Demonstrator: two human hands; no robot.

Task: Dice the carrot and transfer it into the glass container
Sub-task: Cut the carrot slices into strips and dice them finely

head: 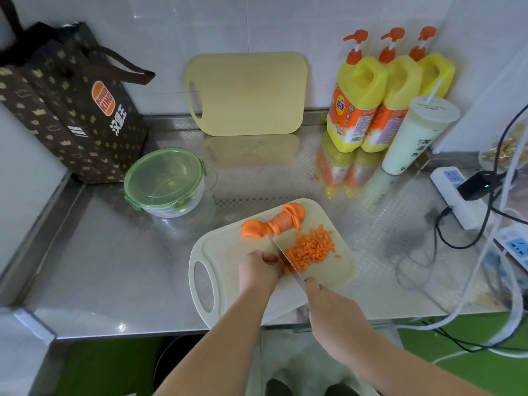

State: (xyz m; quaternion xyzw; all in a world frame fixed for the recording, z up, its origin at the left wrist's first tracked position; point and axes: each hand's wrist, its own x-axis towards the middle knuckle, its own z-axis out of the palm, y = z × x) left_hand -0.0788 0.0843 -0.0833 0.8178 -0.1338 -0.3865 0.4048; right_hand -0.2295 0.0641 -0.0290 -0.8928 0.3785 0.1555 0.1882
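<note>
On the pale cutting board lie a row of carrot slices at the far side and a heap of diced carrot to the right. My left hand holds carrot strips down with curled fingers. My right hand grips a knife whose blade runs along the strips, right beside my left fingers. The glass container with its green lid clipped on stands to the far left of the board.
A yellow cutting board leans on the tiled wall. Three yellow detergent bottles and a lidded drink cup stand at the back right. A brown paper bag is at the back left. Power strips and cables lie at right.
</note>
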